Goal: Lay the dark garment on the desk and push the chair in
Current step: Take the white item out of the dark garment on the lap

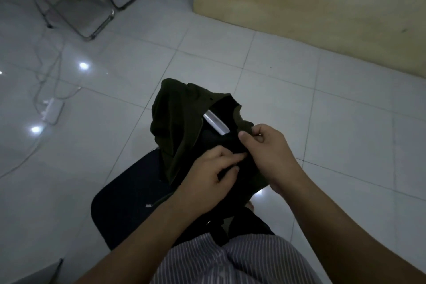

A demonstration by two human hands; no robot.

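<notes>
Both hands hold the dark garment (177, 122) above the black chair (124, 193), in front of the person's torso. Left hand (207, 180): fingers pinched into a fold at the garment's middle. Right hand (269, 152): thumb and fingertips closed on the fabric's upper edge. Garment hangs bunched over the chair's metal backrest bar (215, 123). White power strip (51, 109) lies on the tiled floor (322, 122), well apart, at left

Bare forearms, striped grey garment (230, 260)
</notes>
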